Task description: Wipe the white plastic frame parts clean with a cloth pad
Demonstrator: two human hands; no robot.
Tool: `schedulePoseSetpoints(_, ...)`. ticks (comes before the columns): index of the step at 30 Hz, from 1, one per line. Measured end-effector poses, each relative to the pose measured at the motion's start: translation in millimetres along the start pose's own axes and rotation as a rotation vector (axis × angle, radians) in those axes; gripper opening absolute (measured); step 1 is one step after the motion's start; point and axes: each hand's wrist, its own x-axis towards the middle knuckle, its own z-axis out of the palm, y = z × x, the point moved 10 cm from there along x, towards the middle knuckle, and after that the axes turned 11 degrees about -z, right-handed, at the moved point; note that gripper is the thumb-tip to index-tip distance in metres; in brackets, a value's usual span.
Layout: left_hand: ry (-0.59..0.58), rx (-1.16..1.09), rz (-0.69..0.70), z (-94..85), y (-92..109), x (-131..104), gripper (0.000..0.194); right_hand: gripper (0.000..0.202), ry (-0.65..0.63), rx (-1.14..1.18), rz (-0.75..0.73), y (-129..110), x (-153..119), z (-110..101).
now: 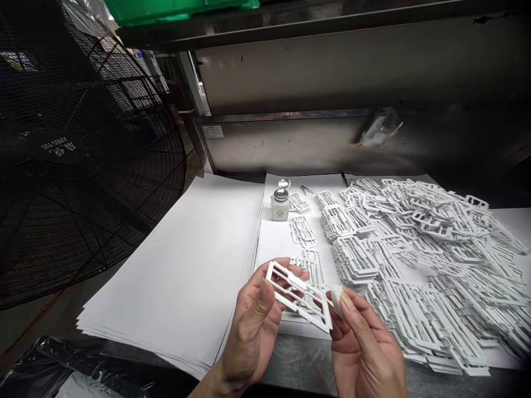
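Between the thumb and fingers of my left hand (257,320) is a white slotted plastic frame (297,296), tilted down to the right. My right hand (365,337) pinches a small white wad (337,298), which looks like cloth or cotton, close beside the frame's right end. Whether the wad touches the frame I cannot tell. Behind my hands, more frames of the same kind (303,231) lie on white paper. A white dispenser bottle (280,207) with its metal lid flipped up stands beyond them.
A large heap of white frames (431,221) covers the right side, with neat stacks (354,257) along its left edge. White paper sheets (186,265) lie at left. A small dark clipper-like tool (307,189) lies behind. A big black fan (83,138) stands left.
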Motion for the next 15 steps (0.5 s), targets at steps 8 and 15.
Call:
schedulePoseSetpoints(8, -0.101, 0.070, 0.038, 9.9, 0, -8, 0.044, 0.028, -0.039, 0.011, 0.010, -3, 0, 6)
schedulePoseSetpoints(15, -0.128, 0.169, 0.095, 15.4, 1, -14, 0.047, 0.029, -0.066, -0.022, -0.024, -7, 1, 6)
